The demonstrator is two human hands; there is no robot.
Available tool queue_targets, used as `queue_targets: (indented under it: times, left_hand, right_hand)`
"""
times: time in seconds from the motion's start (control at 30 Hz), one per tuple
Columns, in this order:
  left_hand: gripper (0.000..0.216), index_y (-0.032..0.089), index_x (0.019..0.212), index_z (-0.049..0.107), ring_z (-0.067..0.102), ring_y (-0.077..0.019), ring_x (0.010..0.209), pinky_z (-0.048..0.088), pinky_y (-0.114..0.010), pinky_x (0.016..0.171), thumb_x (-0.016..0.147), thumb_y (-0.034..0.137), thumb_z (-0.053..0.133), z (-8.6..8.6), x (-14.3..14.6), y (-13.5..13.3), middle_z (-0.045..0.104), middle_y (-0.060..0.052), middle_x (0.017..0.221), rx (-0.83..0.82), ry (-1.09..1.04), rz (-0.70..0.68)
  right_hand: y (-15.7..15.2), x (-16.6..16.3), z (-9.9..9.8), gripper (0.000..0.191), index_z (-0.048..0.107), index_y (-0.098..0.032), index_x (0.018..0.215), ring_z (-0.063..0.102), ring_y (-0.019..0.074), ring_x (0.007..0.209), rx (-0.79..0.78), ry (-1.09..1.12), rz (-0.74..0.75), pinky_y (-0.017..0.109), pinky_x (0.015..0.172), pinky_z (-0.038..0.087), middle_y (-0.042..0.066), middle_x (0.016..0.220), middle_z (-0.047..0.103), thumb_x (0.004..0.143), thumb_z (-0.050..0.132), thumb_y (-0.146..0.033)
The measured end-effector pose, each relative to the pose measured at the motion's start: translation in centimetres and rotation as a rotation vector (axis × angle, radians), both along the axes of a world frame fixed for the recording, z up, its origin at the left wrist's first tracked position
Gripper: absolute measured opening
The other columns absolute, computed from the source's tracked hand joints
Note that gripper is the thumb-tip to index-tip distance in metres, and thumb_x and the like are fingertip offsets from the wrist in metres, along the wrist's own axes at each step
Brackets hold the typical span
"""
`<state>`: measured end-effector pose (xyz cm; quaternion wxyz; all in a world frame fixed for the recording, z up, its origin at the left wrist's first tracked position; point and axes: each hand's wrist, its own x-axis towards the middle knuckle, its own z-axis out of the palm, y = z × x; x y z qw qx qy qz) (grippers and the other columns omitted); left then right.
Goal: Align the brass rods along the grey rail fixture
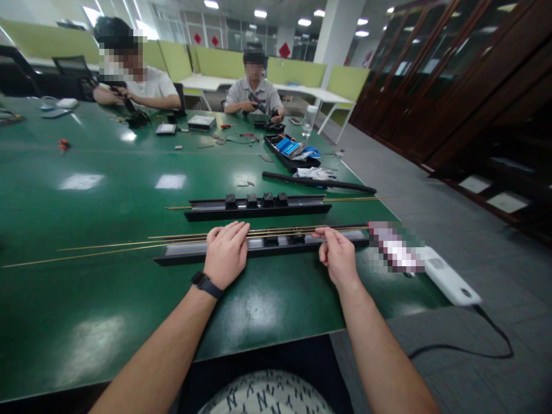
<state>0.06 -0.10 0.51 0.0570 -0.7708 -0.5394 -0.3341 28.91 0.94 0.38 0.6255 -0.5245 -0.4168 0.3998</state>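
Across the near black channel (pixel 185 249), with its grey inner face, lie several thin brass-coloured rods (pixel 129 243) that run far out to the left. My left hand (pixel 226 253), wearing a dark watch, rests over the rods and channel with its fingers stretched out together; the fingertips reach the far side. Farther right, my right hand (pixel 338 256) is closed, thumb and index finger pinched at a rod above the channel. Between my hands, small black blocks (pixel 271 239) sit in the channel, partly covered by the rods.
A second black channel (pixel 259 213) with several black blocks lies just beyond, a black strip (pixel 319 182) behind it. A white power-bank-like device (pixel 451 276) with a cable lies at the right edge. A tool case (pixel 271 141) stands farther back. Two people sit across the green table (pixel 107 218).
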Motion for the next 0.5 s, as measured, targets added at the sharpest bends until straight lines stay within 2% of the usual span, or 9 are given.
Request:
queue_targets:
  times: [0.17, 0.4, 0.5]
  left_hand:
    - [0.038, 0.023, 0.136, 0.07, 0.067, -0.0294, 0.133, 0.041, -0.052, 0.112, 0.105, 0.022, 0.048, 0.14, 0.03, -0.03, 0.075, -0.011, 0.138, -0.007, 0.001, -0.004]
    - [0.04, 0.025, 0.136, 0.07, 0.067, -0.0299, 0.133, 0.04, -0.052, 0.113, 0.103, 0.023, 0.05, 0.15, 0.03, -0.04, 0.075, -0.01, 0.138, -0.011, -0.014, -0.004]
    - [0.039, 0.025, 0.136, 0.07, 0.067, -0.0296, 0.133, 0.04, -0.052, 0.113, 0.103, 0.023, 0.049, 0.05, -0.01, -0.01, 0.075, -0.01, 0.138, -0.008, -0.01, -0.001]
  right_hand:
    - [0.19, -0.01, -0.17, 0.046, 0.078, -0.015, 0.097, 0.045, 0.0041, 0.034, 0.014, 0.006, -0.05, 0.018, 0.029, 0.023, 0.011, 0.089, 0.08, 0.09, 0.073, -0.059]
    - [0.66, 0.66, -0.32, 0.043, 0.077, -0.015, 0.095, 0.046, 0.0041, 0.034, 0.024, 0.065, -0.199, 0.018, 0.028, 0.023, 0.011, 0.091, 0.08, 0.088, 0.073, -0.056]
    - [0.7, 0.84, -0.16, 0.041, 0.076, -0.015, 0.094, 0.046, 0.0042, 0.033, 0.017, 0.083, -0.209, 0.018, 0.028, 0.022, 0.01, 0.091, 0.08, 0.087, 0.074, -0.055]
